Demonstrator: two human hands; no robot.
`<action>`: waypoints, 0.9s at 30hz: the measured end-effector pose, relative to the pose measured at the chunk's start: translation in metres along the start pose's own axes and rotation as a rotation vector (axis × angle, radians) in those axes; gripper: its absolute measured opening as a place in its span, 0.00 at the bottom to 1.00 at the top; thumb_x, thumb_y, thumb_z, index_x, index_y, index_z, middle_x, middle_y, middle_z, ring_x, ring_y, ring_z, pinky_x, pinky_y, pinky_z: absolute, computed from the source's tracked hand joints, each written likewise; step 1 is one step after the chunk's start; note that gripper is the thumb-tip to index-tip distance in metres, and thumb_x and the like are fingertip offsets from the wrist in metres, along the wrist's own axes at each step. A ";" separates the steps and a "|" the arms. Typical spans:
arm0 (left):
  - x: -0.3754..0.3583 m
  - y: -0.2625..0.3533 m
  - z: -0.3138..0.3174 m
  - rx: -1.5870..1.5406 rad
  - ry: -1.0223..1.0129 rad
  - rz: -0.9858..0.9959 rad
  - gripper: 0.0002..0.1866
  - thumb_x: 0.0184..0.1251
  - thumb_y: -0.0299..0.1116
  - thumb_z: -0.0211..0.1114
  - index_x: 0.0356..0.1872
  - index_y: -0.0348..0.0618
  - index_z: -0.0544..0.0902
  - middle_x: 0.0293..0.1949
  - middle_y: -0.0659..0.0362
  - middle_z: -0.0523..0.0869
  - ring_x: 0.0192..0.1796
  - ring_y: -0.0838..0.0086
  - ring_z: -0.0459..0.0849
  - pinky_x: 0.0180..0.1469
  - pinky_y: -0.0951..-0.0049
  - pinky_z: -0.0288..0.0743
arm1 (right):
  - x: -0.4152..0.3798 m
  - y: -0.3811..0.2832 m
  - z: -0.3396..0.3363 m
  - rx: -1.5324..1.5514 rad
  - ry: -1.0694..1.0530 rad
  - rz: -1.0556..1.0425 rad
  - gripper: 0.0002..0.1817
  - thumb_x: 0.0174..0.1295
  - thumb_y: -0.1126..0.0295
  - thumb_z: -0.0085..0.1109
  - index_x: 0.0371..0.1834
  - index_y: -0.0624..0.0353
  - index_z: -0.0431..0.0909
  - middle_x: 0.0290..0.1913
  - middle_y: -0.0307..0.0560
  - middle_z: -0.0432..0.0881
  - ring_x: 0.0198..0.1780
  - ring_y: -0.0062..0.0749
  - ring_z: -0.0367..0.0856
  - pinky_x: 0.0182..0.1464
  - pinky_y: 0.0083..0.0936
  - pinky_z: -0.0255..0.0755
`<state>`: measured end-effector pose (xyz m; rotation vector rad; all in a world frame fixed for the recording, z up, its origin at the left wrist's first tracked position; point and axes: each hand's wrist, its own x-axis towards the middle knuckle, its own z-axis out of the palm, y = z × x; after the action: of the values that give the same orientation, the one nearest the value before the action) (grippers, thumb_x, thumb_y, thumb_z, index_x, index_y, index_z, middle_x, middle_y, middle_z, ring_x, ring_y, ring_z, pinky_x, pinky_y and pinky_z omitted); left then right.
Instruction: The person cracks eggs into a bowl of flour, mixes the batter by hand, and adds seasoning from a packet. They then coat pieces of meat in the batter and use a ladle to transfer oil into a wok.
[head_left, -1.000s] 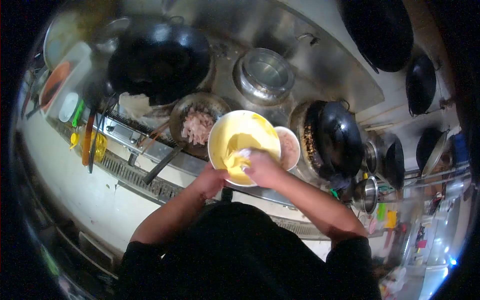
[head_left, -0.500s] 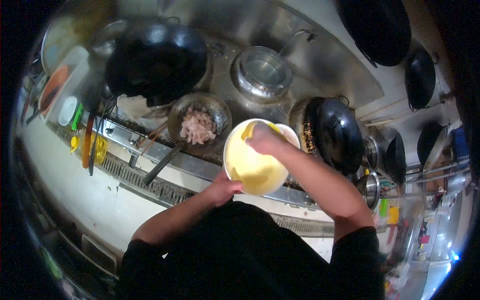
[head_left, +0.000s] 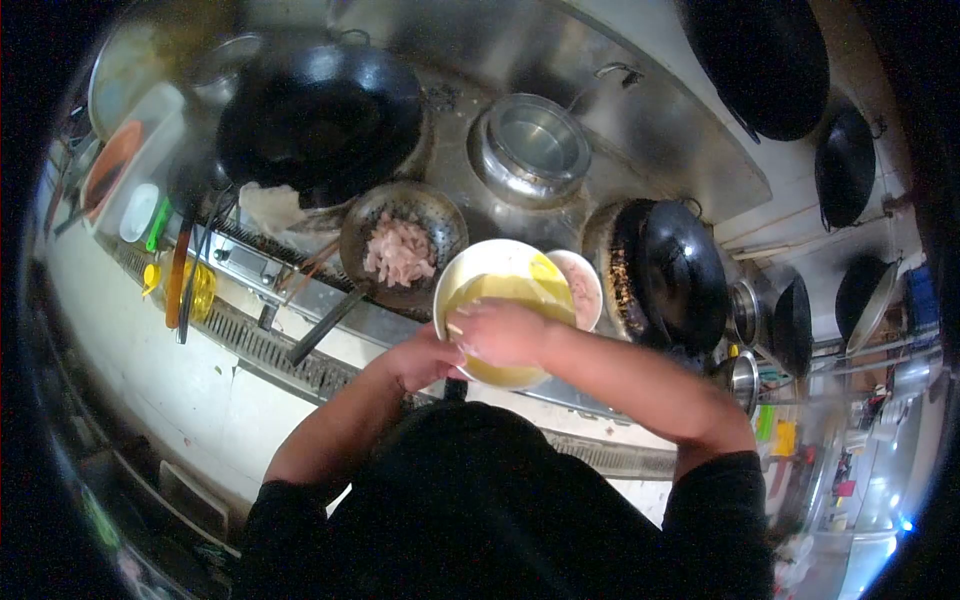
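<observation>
A white bowl [head_left: 480,258] of thin yellow liquid is tilted in front of my body, over the stove's front edge. My left hand [head_left: 424,358] grips it by the left rim. My right hand [head_left: 500,332] is over the liquid near that rim, fingers curled, with pale wet spots on them. What they hold, if anything, is hidden. Beside the bowl on the right stands a smaller white bowl [head_left: 588,280] with pinkish contents. Left of it, pale pink meat pieces [head_left: 398,250] lie in a perforated metal strainer [head_left: 358,215] with a long handle.
A large black wok [head_left: 320,130] sits at the back left, and a metal pot [head_left: 540,140] with liquid stands at the centre back. Another dark wok [head_left: 683,270] rests tilted on the right burner. Several woks hang on the right. An oil bottle [head_left: 203,292] stands on the left.
My right hand has moved from the bowl's far side toward its near left part, down by the yellow liquid. The smaller bowl shows more now. My left hand still grips the rim.
</observation>
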<state>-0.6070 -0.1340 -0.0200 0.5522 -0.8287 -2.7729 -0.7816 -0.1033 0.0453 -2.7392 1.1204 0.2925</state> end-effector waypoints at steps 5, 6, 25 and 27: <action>-0.003 0.004 -0.005 -0.089 -0.028 0.048 0.27 0.48 0.23 0.64 0.54 0.35 0.72 0.47 0.51 0.81 0.48 0.63 0.81 0.50 0.65 0.77 | -0.016 -0.010 -0.007 -0.091 -0.110 -0.136 0.12 0.54 0.66 0.50 0.39 0.48 0.80 0.46 0.39 0.75 0.54 0.32 0.73 0.53 0.33 0.70; -0.002 0.003 -0.008 -0.090 -0.030 0.045 0.27 0.48 0.23 0.64 0.54 0.35 0.72 0.47 0.51 0.81 0.48 0.63 0.81 0.50 0.65 0.77 | -0.020 -0.012 -0.012 -0.176 -0.188 -0.231 0.12 0.54 0.66 0.50 0.41 0.46 0.79 0.47 0.38 0.74 0.55 0.32 0.72 0.54 0.33 0.70; 0.016 -0.020 -0.013 -0.217 0.079 0.134 0.30 0.48 0.22 0.60 0.57 0.33 0.67 0.50 0.49 0.79 0.50 0.61 0.81 0.50 0.59 0.78 | -0.037 0.027 -0.023 0.584 0.043 0.874 0.13 0.60 0.72 0.46 0.44 0.65 0.75 0.43 0.59 0.79 0.39 0.48 0.81 0.41 0.35 0.77; 0.020 -0.027 -0.014 -0.212 0.098 0.166 0.30 0.48 0.21 0.60 0.58 0.34 0.67 0.51 0.49 0.79 0.50 0.61 0.81 0.49 0.60 0.78 | -0.029 0.005 -0.019 1.268 0.320 1.065 0.13 0.62 0.72 0.47 0.47 0.67 0.73 0.42 0.58 0.80 0.39 0.44 0.82 0.42 0.35 0.78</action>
<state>-0.6213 -0.1246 -0.0517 0.5484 -0.5259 -2.6162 -0.8036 -0.0917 0.0699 -0.9797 1.8354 -0.5781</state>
